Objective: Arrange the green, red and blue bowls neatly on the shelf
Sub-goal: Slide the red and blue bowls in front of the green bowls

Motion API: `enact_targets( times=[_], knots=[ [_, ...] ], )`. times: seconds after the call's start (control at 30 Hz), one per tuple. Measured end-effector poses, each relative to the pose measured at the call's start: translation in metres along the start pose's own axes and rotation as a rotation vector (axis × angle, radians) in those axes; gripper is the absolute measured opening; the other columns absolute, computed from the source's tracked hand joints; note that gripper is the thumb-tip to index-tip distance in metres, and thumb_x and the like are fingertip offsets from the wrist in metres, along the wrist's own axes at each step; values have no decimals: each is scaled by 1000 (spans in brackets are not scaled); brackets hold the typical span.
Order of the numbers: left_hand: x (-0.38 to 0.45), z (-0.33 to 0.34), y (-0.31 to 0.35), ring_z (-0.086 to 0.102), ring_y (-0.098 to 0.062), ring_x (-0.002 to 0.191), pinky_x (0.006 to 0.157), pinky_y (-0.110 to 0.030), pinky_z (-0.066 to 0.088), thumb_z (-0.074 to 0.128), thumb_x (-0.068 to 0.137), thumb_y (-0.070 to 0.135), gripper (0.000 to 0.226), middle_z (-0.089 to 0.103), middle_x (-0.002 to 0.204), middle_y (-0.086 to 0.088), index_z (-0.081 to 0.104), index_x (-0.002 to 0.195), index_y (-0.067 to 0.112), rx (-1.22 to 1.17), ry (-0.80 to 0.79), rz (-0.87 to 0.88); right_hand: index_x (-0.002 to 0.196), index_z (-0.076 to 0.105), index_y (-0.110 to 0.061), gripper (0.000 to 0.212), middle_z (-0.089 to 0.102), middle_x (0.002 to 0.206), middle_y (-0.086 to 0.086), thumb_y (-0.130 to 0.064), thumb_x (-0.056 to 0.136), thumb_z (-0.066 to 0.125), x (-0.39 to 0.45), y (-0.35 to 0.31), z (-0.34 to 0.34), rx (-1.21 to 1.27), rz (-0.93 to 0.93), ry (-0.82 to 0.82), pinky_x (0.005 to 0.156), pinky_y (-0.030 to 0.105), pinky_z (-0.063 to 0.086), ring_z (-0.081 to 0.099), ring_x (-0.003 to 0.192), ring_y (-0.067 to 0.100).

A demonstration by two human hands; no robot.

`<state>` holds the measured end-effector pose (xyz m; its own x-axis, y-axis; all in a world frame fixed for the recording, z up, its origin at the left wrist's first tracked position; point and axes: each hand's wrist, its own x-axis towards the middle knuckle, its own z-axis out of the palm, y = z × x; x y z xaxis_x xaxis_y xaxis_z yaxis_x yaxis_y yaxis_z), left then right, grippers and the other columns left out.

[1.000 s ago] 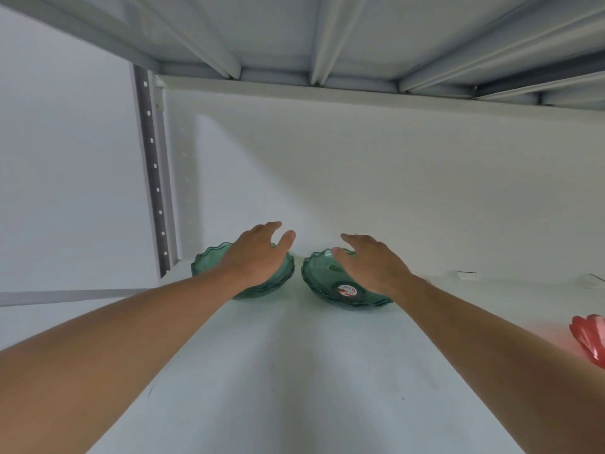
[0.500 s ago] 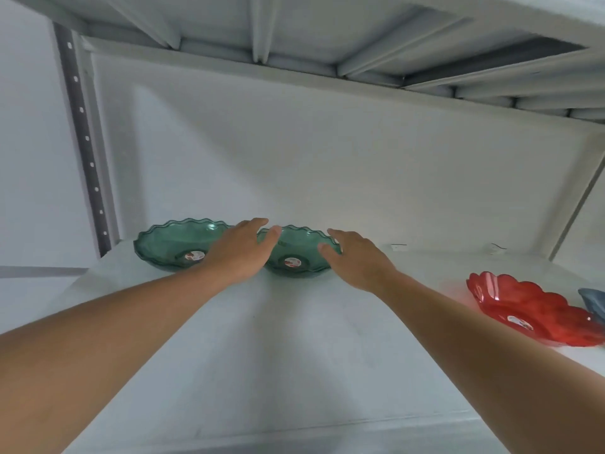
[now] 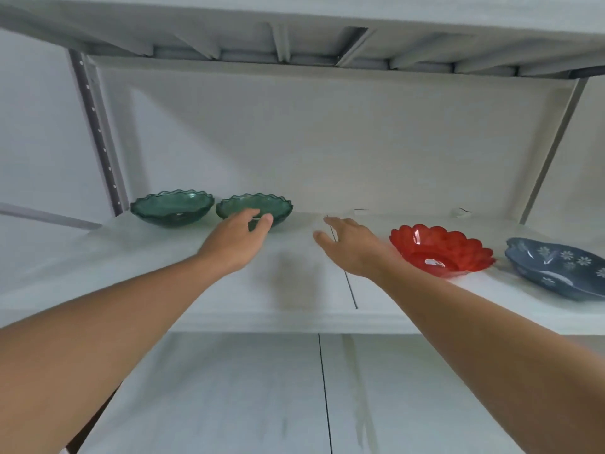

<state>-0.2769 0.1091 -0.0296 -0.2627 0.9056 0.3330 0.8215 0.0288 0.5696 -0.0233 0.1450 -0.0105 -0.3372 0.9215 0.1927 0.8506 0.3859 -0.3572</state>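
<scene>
Two green scalloped bowls stand side by side at the back left of the white shelf (image 3: 294, 290): the left green bowl (image 3: 172, 208) and the right green bowl (image 3: 278, 206). A red scalloped bowl (image 3: 442, 249) sits to the right, and a blue flower-patterned bowl (image 3: 556, 267) lies at the far right, partly cut off. My left hand (image 3: 235, 239) hovers open just in front of the right green bowl, holding nothing. My right hand (image 3: 350, 244) is open over the bare shelf between the green and red bowls.
Another shelf board (image 3: 294, 37) hangs overhead. Perforated metal uprights stand at the left (image 3: 98, 139) and right (image 3: 553, 149). A lower shelf (image 3: 262, 388) shows beneath the front edge. A white back panel (image 3: 327, 142) closes the rear.
Both hands have come off the green bowls and pulled back toward me; the right hand has shifted right. The view has moved back and right, revealing the red and blue bowls.
</scene>
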Motion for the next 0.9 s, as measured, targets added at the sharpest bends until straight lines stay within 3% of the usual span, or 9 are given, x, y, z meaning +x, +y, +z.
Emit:
enact_targets(
  times=[0.27,0.57,0.9],
  knots=[
    [-51,-12,37,47,-16,146,113,-40,38,27,91,82,85,51,162,10,49,158,34,-7,6,11,167,32,-35,78,37,172,1,-72,98,31,-49,13,-24,11,11,9,119,60,37,38,155,31],
    [-72,25,45,48,-17,145,114,-42,40,30,96,78,76,50,161,12,50,156,36,-119,-86,51,166,38,-30,70,42,169,5,-62,104,39,-85,17,-14,-19,83,11,122,48,34,39,153,31],
    [-70,75,107,48,-19,144,113,-43,40,32,102,71,68,52,160,11,53,153,32,-125,-144,79,165,39,-34,74,45,166,2,-67,99,40,-107,107,-53,-22,181,68,118,52,39,42,150,33]
  ],
)
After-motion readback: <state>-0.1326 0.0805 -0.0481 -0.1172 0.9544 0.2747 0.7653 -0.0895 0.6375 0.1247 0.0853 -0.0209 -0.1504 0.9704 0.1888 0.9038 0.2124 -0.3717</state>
